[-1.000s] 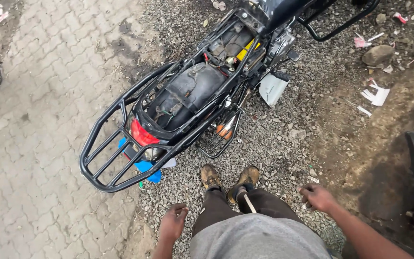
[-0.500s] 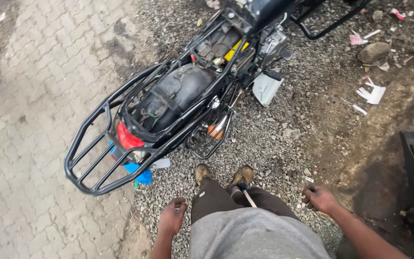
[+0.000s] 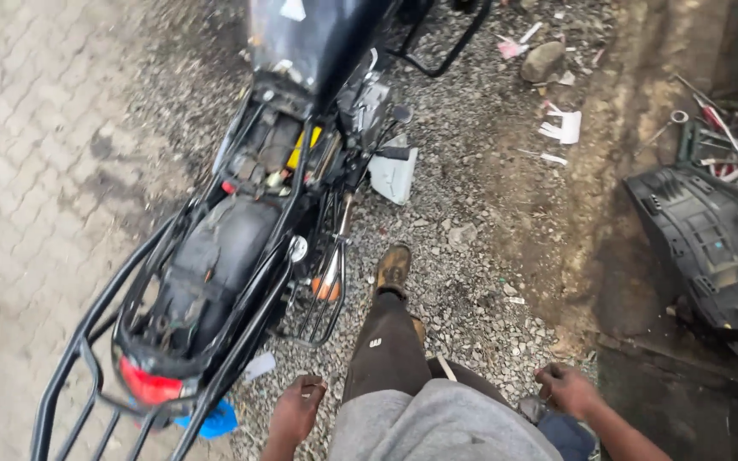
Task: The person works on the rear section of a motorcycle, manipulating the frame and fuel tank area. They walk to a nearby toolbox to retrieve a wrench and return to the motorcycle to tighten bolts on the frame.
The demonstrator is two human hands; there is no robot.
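A motorcycle point(image 3: 241, 256) with its seat off stands on grey gravel point(image 3: 471, 256). It is long, and it runs from the bottom left up to the top middle. Its red tail light point(image 3: 149, 386) and black rear rack point(image 3: 87, 401) point to the bottom left corner. Its dark tank point(image 3: 318, 34) points up and away.

The left hand point(image 3: 296, 410) hangs low, just beside the bike's right side, not touching it. Its fingers are curled in loosely, and it holds nothing I can see. The right hand point(image 3: 567, 390) is low on the other side, well apart from the bike. Its fingers bend down, and I cannot tell if it holds anything.

One brown shoe point(image 3: 393, 270) is on the gravel, near a metal side guard point(image 3: 326, 290) on the bike.

Left of the bike is a wide brick path point(image 3: 36, 171) with lots of room. Right of the leg is a strip of open gravel. Farther right lies the black seat pan point(image 3: 715, 248) on dark ground, with tools point(image 3: 719, 137) behind it. Paper scraps point(image 3: 561, 128) and a stone point(image 3: 542, 61) lie near the top.
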